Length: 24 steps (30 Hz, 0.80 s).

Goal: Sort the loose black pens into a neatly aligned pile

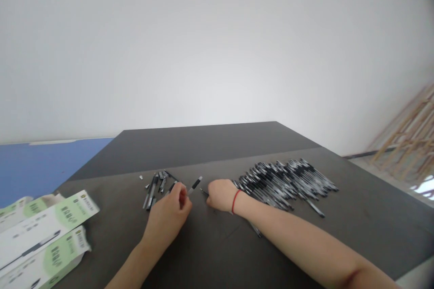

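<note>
My left hand [169,212] is closed in a pinch on a clear pen barrel [195,184], whose black grip points up and to the right. Just to its right, my right hand [219,195], a red cord round the wrist, has its fingers closed on a thin pen refill [204,192] with the tip sticking out to the left. The two hands are apart. Beyond my left hand lie a few loose pens [151,192] and small pen parts [162,183]. A large pile of clear and black pens [281,183] spreads to the right of my right hand.
White and green pen boxes [73,212] lie at the left on the dark table [210,144]. One pen [315,207] sticks out of the pile's near side. A white wall [217,54] stands behind, and wooden slats [407,126] lean at the far right.
</note>
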Each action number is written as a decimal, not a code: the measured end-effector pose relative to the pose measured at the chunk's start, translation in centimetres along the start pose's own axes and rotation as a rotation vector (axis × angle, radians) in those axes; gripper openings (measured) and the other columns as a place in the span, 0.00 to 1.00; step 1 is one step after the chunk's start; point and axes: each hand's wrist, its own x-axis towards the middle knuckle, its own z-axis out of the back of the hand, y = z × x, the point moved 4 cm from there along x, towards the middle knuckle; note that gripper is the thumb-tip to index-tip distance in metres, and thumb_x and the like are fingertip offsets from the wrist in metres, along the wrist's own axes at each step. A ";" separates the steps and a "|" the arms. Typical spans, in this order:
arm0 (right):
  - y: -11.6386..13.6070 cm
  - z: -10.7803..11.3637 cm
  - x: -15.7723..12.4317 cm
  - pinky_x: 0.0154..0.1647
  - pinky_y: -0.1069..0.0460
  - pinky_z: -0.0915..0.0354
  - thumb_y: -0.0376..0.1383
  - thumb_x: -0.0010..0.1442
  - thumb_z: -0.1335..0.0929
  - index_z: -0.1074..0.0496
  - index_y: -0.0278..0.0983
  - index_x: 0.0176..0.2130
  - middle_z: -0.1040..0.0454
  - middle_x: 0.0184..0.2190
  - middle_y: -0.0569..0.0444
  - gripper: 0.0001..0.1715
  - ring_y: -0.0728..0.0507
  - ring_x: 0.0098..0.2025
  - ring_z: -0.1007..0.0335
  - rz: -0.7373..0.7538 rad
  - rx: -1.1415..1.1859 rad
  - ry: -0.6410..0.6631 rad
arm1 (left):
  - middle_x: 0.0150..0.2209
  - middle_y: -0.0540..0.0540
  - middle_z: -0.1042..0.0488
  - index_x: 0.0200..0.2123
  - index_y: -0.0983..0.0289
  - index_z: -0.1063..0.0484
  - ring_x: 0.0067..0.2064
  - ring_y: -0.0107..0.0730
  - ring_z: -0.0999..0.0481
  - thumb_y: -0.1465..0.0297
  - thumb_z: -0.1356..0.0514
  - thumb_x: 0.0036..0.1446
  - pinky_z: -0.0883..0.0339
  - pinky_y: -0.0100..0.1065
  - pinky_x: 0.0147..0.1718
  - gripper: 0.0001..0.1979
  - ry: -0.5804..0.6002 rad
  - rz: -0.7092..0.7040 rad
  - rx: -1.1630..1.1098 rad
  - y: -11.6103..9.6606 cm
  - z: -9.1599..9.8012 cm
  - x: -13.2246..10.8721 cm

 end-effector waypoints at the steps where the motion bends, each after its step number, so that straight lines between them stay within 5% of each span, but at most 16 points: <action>1: -0.7 0.6 -0.1 0.30 0.51 0.37 0.35 0.49 0.33 0.27 0.34 0.26 0.25 0.23 0.44 0.06 0.41 0.30 0.28 -0.007 0.032 -0.040 | 0.25 0.47 0.30 0.35 0.60 0.38 0.27 0.32 0.29 0.71 0.50 0.55 0.44 0.30 0.27 0.04 0.006 -0.005 -0.074 0.0 -0.1 0.0; 6: -3.9 5.1 -1.4 0.23 0.57 0.42 0.34 0.57 0.41 0.36 0.36 0.29 0.32 0.18 0.58 0.08 0.51 0.20 0.39 -0.007 0.269 -0.251 | 0.22 0.45 0.36 0.40 0.60 0.36 0.24 0.31 0.32 0.70 0.53 0.59 0.44 0.29 0.26 0.09 0.009 -0.098 -0.278 -1.0 -0.2 -0.5; 12: -3.4 7.8 -2.4 0.14 0.59 0.52 0.40 0.58 0.40 0.40 0.38 0.31 0.40 0.16 0.64 0.08 0.54 0.14 0.50 0.142 1.059 -0.441 | 0.24 0.46 0.34 0.38 0.59 0.34 0.26 0.30 0.32 0.61 0.55 0.63 0.42 0.29 0.27 0.13 -0.018 -0.194 -0.397 -1.4 0.4 -1.1; 24: -1.4 8.3 -3.6 0.14 0.59 0.51 0.40 0.60 0.38 0.39 0.38 0.33 0.38 0.18 0.63 0.08 0.54 0.16 0.49 0.255 1.168 -0.543 | 0.24 0.46 0.39 0.42 0.60 0.36 0.26 0.29 0.36 0.63 0.55 0.65 0.43 0.29 0.27 0.11 0.035 -0.246 -0.532 -0.8 -0.7 -1.3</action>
